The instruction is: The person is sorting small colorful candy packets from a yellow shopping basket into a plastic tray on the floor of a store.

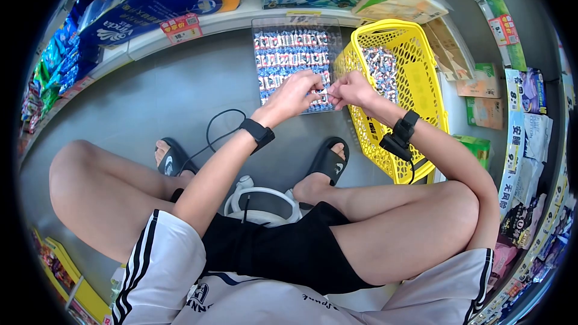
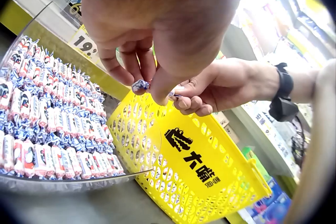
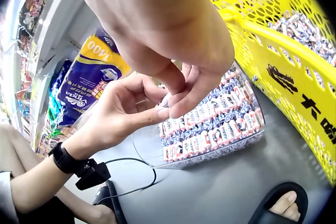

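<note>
Both hands meet over the right front of a clear box (image 2: pixel 79 183) filled with rows of wrapped candies (image 1: pixel 289 59). Between finger and thumb, my left hand (image 1: pixel 296 92) pinches a small wrapped candy (image 2: pixel 140 85) with a blue and white wrapper. My right hand (image 1: pixel 354 89) pinches the twisted wrapper end on the other side, its fingertips close to the left thumb. In the right wrist view the candy is mostly hidden behind the fingers. Just right of the box stands a yellow basket (image 1: pixel 421 78), with many loose candies (image 1: pixel 382 69) inside.
Shelves with tissue packs (image 1: pixel 162 3) run behind the box, and more packaged goods (image 1: pixel 527 162) line the right. A black cable (image 1: pixel 209 129) lies on the grey floor left of the box. The person's sandalled feet (image 1: pixel 330 165) are in front, beside a white stool (image 1: pixel 262 195).
</note>
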